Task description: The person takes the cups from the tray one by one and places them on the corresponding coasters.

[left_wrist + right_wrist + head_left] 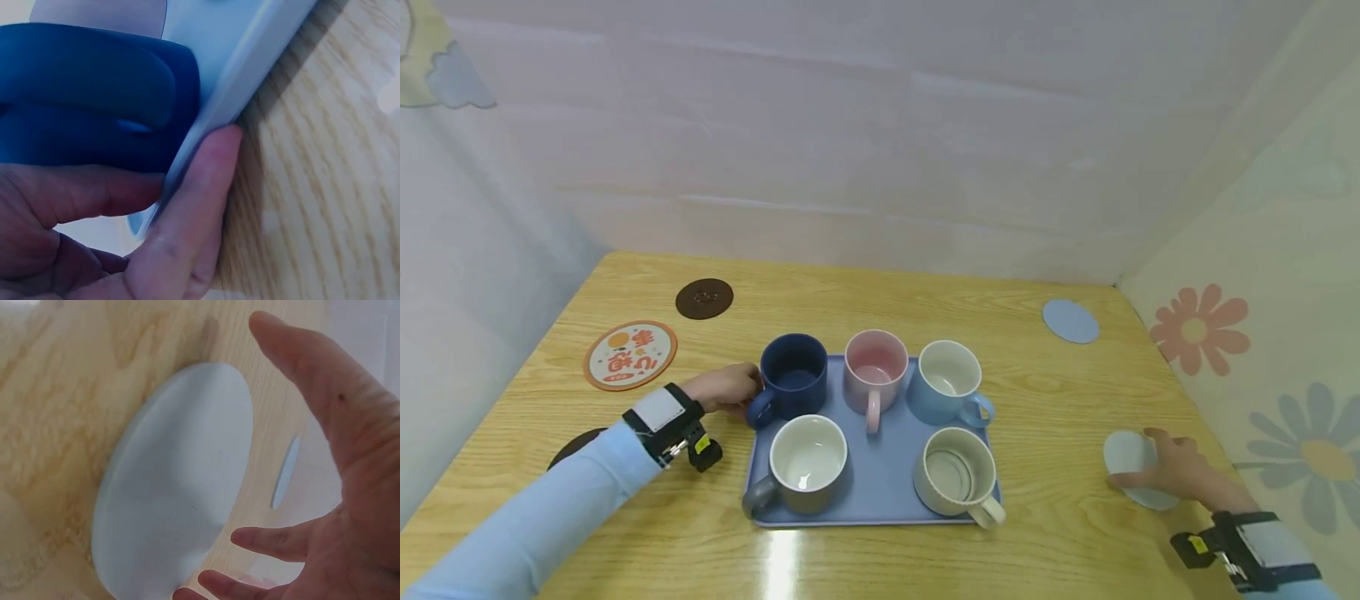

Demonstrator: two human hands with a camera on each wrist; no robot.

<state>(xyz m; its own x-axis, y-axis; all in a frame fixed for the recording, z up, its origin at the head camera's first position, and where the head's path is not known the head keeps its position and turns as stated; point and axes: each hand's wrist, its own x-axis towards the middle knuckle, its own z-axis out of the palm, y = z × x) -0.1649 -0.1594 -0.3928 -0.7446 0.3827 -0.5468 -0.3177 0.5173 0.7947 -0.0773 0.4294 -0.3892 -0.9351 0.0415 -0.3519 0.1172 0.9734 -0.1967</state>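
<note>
My left hand (724, 387) pinches the left rim of a blue tray (880, 475). In the left wrist view its thumb (106, 190) lies on the inner side of the rim, beside the dark blue mug (81, 81), and a finger (203, 181) runs along the outside. That dark blue mug stands at the tray's back left corner. Over at the far right, my right hand (1180, 467) hovers above a round pale coaster (181, 481). Its fingers and thumb are spread, with a gap between them and the coaster in the right wrist view.
The tray also carries a pink mug (876, 367), a light blue mug (936, 404), a grey mug (808, 492) and a cream mug (940, 492). On the left lie a brown coaster (703, 298), a printed coaster (630, 356) and a dark disc (574, 446). A pale blue coaster (1071, 321) lies back right.
</note>
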